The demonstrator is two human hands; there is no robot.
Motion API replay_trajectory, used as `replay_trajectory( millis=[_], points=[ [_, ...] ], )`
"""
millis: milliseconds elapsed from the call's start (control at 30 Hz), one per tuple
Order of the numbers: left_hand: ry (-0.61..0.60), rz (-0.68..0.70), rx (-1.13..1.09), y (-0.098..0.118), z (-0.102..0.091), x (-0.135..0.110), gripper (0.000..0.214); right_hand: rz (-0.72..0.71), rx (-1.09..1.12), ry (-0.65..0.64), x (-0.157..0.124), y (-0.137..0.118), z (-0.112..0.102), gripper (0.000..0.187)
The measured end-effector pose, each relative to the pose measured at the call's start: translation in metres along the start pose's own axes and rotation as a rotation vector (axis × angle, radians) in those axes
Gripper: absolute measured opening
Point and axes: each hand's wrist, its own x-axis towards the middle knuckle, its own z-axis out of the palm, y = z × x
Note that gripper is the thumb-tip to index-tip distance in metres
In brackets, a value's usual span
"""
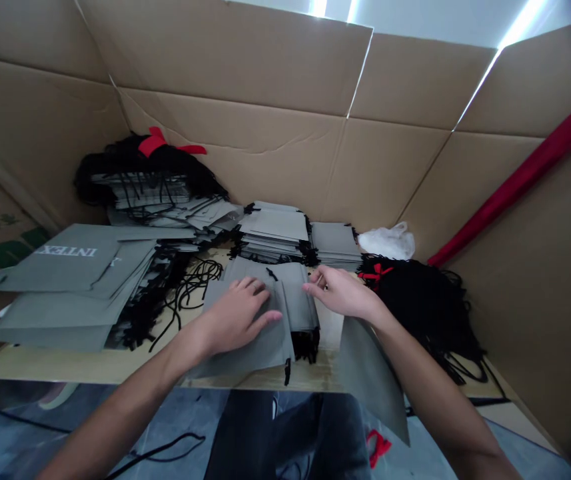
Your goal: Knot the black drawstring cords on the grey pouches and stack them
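Note:
My left hand (245, 310) lies on a flat grey bag (250, 353) with its fingers stretched out and thumb apart. Black cord ends stick out at that bag's right corners. Under and beside it sits a stack of grey bags (298, 293) with black cord ends at the front. At the stack's right edge is my right hand (345, 290), its thumb and fingers curled together; whatever they hold is too small to make out. Below my right forearm a grey sheet (370, 373) hangs over the table's front edge.
Larger grey bags (75, 260) with mirrored lettering lie at left, loose black cords (192, 287) beside them. Behind stand neat stacks (275, 227) and a corded pile (150, 187). A black cord bundle (420, 307) and white plastic bag (388, 241) lie right. Cardboard walls (245, 120) surround the table.

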Motion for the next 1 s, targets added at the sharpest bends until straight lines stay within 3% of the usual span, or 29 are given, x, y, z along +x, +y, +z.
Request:
replay_trajectory(
  millis=[133, 200, 400, 533, 700, 867, 1000],
  points=[
    [-0.091, 0.061, 0.065, 0.020, 0.005, -0.035, 0.114, 0.081, -0.030, 0.021, 0.006, 0.020, 0.012, 0.039],
    [-0.124, 0.071, 0.173, 0.025, 0.015, -0.048, 0.121, 0.090, -0.013, 0.008, 0.008, 0.028, 0.016, 0.039],
    [-0.042, 0.038, 0.307, 0.007, 0.041, -0.054, 0.084, 0.123, 0.094, -0.132, 0.014, 0.033, 0.023, 0.037],
    [0.048, 0.012, 0.293, -0.001, 0.036, -0.050, 0.067, 0.100, 0.133, -0.160, 0.015, 0.031, 0.022, 0.031],
    [0.130, 0.011, 0.283, 0.007, 0.030, -0.032, 0.055, 0.042, 0.165, -0.178, 0.008, 0.020, 0.016, 0.024],
    [0.142, 0.098, 0.244, 0.013, 0.027, -0.011, 0.055, -0.004, 0.130, -0.230, -0.002, 0.004, 0.006, 0.015],
    [0.134, 0.199, 0.162, 0.015, 0.020, -0.006, 0.065, -0.029, 0.065, -0.166, 0.001, -0.001, -0.002, 0.018]
  ],
)
